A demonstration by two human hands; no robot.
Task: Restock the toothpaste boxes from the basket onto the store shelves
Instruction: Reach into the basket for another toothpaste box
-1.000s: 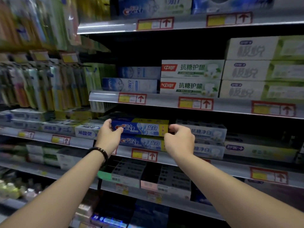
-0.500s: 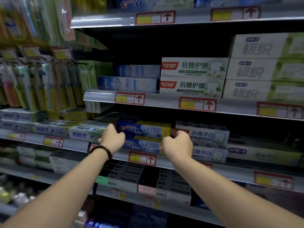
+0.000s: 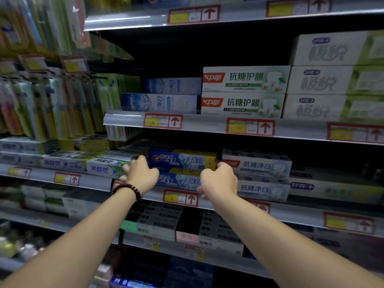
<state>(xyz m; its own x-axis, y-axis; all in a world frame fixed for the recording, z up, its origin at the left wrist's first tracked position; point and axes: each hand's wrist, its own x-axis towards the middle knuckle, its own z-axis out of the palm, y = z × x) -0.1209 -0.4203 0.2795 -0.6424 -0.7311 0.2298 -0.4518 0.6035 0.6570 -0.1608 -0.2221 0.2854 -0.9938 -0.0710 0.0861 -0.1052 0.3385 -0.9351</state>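
Crest toothpaste box (image 3: 182,161), the blue and yellow one, had gone from being carried to being shelved. A second before, both hands held it by its ends a little out in front of the stock. Half a second before, it was lower and further in. At this moment it lay flat on top of a second Crest box (image 3: 180,181) of the same design, lined up with it on the middle shelf (image 3: 301,213), its printed face looking outward.

The left hand (image 3: 141,173), with a dark beaded bracelet (image 3: 126,189) at the wrist, was against the box's left end. Its fingers were bent but smeared by motion, so whether it gripped the box or was already letting go could not be told. The right hand (image 3: 220,179) had its fingers curled over the box's right end, the thumb lower down in front of the box beneath.

The box sat between a green and white box (image 3: 106,167) on its left and a stack of white and blue boxes (image 3: 257,165) just beside it on its right, and it looked snug in that slot.

By my reading this box was as good as placed. What remained was to let go, and perhaps to nudge it square. The basket was out of view, so how many boxes were left could not be judged. Pulling the hands away carelessly could drag the top box forward off the lower one.
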